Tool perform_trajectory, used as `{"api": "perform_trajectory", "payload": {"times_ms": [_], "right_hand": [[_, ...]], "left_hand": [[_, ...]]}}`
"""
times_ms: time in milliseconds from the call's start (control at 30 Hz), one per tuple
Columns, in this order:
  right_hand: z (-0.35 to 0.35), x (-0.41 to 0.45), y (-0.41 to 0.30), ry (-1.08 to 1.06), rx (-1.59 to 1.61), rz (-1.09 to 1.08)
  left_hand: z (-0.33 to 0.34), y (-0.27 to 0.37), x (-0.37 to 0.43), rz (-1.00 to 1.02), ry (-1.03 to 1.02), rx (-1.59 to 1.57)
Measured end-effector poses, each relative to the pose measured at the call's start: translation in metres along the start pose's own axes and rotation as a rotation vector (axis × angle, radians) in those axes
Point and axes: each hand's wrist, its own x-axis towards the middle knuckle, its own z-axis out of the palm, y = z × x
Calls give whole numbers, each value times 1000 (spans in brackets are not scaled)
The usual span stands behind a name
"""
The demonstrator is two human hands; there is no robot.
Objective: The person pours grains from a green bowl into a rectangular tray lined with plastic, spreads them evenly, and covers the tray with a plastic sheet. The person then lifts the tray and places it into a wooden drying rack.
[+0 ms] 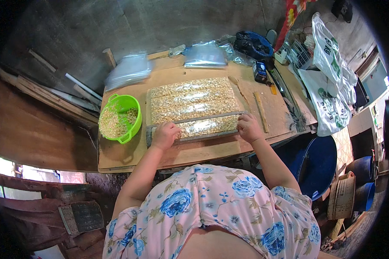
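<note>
On the wooden table lies a slab of pale nuts or puffed grains (194,95), divided into long rows under a shiny clear cover. A narrow rectangular frame (210,114) surrounds the row nearest me. My left hand (166,134) grips the frame near its left end, its fingers curled over the edge. At the frame's right end, my right hand (249,128) holds on with bent fingers. Left of the slab stands a bright green plastic basin (135,124) partly filled with loose pale pieces.
Stacks of clear plastic bags (129,71) (206,55) lie along the table's back. A wooden stick (261,111), a dark box (259,71) and a blue basket with a black bag (254,45) are at the right. White printed sacks (327,97) hang beyond; a blue barrel (317,165) stands below.
</note>
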Motion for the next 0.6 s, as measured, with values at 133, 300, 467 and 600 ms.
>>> {"api": "perform_trajectory", "payload": {"times_ms": [133, 300, 467, 600], "right_hand": [[2, 23, -36, 58, 55, 78], [16, 33, -51, -286, 17, 103], [10, 34, -58, -272, 4, 107], [11, 34, -59, -296, 7, 156]], "left_hand": [[-4, 3, 1, -44, -23, -34], [-25, -17, -4, -118, -119, -51], [-44, -72, -21, -233, -163, -4], [-50, -72, -16, -156, -186, 56]]}}
